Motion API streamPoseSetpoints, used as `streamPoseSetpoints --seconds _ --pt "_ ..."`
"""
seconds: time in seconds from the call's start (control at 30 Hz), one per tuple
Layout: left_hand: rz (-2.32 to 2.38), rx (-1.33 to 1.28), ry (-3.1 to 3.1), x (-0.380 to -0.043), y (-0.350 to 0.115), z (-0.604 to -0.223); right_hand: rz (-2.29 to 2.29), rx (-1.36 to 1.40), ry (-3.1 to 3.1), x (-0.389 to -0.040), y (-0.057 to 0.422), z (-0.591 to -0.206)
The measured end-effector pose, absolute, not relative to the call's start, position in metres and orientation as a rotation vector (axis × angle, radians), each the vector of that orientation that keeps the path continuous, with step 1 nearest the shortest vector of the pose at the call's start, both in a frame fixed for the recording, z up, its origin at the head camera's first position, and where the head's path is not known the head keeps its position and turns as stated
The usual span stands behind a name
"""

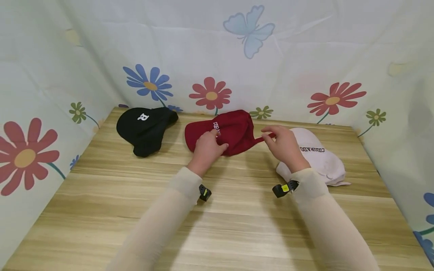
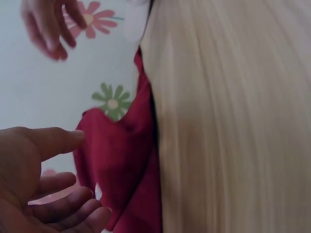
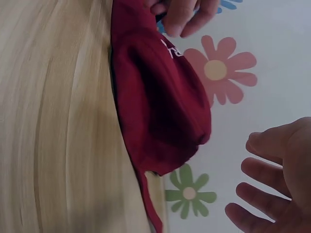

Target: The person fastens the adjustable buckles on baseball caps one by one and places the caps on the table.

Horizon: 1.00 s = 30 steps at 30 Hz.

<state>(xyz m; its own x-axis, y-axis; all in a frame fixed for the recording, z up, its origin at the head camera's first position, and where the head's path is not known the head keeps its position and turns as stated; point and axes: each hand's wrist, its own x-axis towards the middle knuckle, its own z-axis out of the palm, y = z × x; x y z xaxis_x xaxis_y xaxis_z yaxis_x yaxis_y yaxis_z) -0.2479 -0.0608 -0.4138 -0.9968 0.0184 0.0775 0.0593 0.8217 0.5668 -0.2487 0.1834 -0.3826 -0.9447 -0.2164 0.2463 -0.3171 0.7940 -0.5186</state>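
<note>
A dark red baseball cap (image 1: 239, 130) lies on its side on the table, white lettering on its front and brim to the left. My left hand (image 1: 207, 150) is over its front and brim, fingers loosely bent; in the left wrist view its thumb and fingers are spread apart with nothing between them. Over the cap's thin back strap (image 1: 259, 140) hovers my right hand (image 1: 284, 146). The right wrist view shows its fingers (image 3: 265, 172) parted and away from the fabric, holding nothing. The right hand partly hides the strap's end in the head view.
A black cap (image 1: 144, 130) with a white R lies at the left. To the right, partly behind my right hand, is a pale pink cap (image 1: 310, 139) with dark lettering. The wood-grain table (image 1: 230, 214) meets a flower-printed cloth wall (image 1: 190, 45) at its back and sides.
</note>
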Motion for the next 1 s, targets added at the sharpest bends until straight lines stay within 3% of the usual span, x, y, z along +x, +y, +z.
streamPoseSetpoints --seconds 0.43,1.0 --pt "-0.737 -0.135 -2.899 -0.252 -0.023 -0.432 1.034 0.33 -2.883 -0.272 0.168 -0.405" --pt "-0.715 -0.219 -2.701 -0.247 -0.045 -0.433 1.069 0.279 -2.912 -0.286 0.164 -0.418"
